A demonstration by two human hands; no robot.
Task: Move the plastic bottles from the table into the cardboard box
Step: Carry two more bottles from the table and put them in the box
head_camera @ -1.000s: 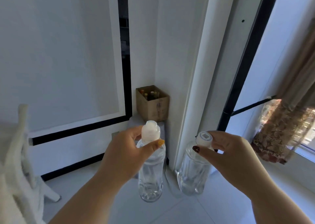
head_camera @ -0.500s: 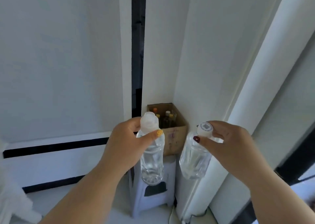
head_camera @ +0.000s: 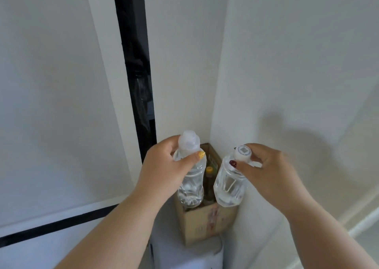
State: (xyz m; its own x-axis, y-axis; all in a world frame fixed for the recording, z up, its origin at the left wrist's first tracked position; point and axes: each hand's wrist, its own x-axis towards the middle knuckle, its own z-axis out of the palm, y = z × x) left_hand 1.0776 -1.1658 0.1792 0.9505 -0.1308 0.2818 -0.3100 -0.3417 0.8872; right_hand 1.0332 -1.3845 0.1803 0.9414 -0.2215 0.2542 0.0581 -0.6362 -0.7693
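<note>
Two clear plastic bottles are held up over an open cardboard box (head_camera: 207,221) that is tucked into a corner of the room. The left bottle (head_camera: 191,178) is gripped high on its shoulder by the left hand (head_camera: 166,170), thumb and fingers wrapped and pressed against the plastic just under its pale cap. The right bottle (head_camera: 229,184) is pinched at the neck, right below its white cap, by the thumb and fingertips of the right hand (head_camera: 268,172). Both bottles hang upright, their bases at about the level of the box's rim; whether either touches the box cannot be told. Between them, inside the box, a darker bottle with a yellow cap (head_camera: 209,172) is seen standing.

The box rests on a pale grey stool or stand (head_camera: 190,254) at 6 o'clock in the view. White wall panels (head_camera: 51,84) fill the space from 9 to 3 o'clock. A black vertical strip (head_camera: 135,63) runs from 12 o'clock down to the left hand, and a black horizontal band (head_camera: 57,223) crosses at 8 o'clock. Soft shadows are cast on the right-hand wall at 3 o'clock.
</note>
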